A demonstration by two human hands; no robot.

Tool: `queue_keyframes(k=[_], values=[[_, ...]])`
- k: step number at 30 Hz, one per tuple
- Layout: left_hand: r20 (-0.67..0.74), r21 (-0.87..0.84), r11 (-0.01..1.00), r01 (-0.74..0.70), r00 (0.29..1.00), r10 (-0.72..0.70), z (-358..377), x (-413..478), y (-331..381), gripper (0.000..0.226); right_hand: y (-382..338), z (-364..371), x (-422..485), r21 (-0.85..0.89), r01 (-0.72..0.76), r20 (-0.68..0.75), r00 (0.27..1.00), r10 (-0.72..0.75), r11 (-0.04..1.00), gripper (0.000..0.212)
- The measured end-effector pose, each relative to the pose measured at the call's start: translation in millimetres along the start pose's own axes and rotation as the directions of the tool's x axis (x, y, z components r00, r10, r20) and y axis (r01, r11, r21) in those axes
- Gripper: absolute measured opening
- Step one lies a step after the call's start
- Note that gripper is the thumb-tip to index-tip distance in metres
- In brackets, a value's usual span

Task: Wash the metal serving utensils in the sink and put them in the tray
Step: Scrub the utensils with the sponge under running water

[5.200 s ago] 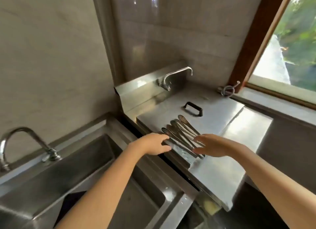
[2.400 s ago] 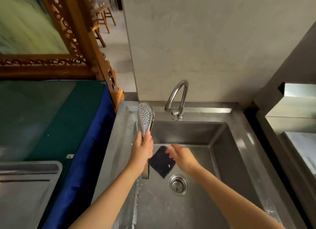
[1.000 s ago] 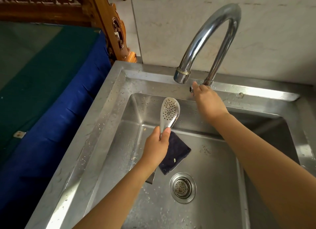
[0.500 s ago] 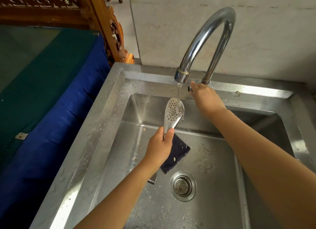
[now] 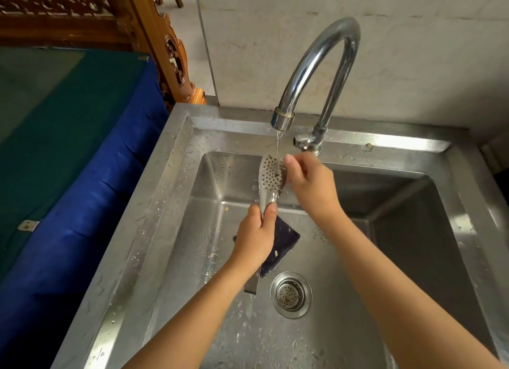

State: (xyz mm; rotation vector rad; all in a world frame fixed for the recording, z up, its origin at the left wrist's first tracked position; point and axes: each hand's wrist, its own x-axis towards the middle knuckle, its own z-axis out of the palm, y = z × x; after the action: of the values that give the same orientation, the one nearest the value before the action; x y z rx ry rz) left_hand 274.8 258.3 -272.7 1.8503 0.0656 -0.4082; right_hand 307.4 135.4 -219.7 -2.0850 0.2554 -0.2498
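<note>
My left hand [image 5: 254,238] grips the handle of a perforated metal serving spoon [image 5: 271,177], whose head points up under a thin stream from the curved tap [image 5: 316,68]. My right hand [image 5: 311,184] holds the right edge of the spoon's head, thumb on its front and fingers curled behind it. The handle's lower end [image 5: 252,284] sticks out below my left wrist. All this is over the steel sink [image 5: 176,176]. The tray is out of view.
A dark blue scrub pad [image 5: 283,243] lies on the sink floor behind my left hand, above the drain strainer [image 5: 291,294]. The tap's valve [image 5: 307,141] sits on the back rim. A table with blue and green cloth [image 5: 82,189] stands left of the sink.
My right hand left the tap valve and came down onto the spoon's head. Water still runs onto the spoon. My left hand keeps its grip on the handle.
</note>
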Motion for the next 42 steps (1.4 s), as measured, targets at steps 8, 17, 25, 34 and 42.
queue_keyframes(k=[8,17,25,34,42], values=[[0.083,0.087,0.989,-0.116,0.991,0.109,-8.4,-6.0,14.1,0.035,-10.8,6.6,-5.6,0.291,-0.134,0.165,0.982,0.088,0.947,0.014],[-0.182,0.205,0.912,-0.356,0.901,0.393,-26.8,20.4,68.5,0.03,-26.5,18.7,-6.1,0.26,-0.076,-0.005,0.997,0.08,0.963,0.033],[-0.257,-0.116,0.968,-0.223,0.948,0.188,-9.4,25.4,85.4,0.038,-28.2,12.0,-0.3,0.171,-0.104,-0.058,0.992,0.116,0.98,0.047],[-0.172,-0.269,0.955,-0.125,0.982,0.08,-4.9,20.5,79.1,0.02,-25.5,14.1,0.6,0.184,-0.074,-0.096,0.991,0.093,0.98,0.043],[-0.158,-0.194,0.971,-0.139,0.981,0.109,-10.3,46.4,101.3,0.031,-27.0,23.2,-3.9,0.216,-0.079,-0.129,0.986,0.109,0.973,0.048]])
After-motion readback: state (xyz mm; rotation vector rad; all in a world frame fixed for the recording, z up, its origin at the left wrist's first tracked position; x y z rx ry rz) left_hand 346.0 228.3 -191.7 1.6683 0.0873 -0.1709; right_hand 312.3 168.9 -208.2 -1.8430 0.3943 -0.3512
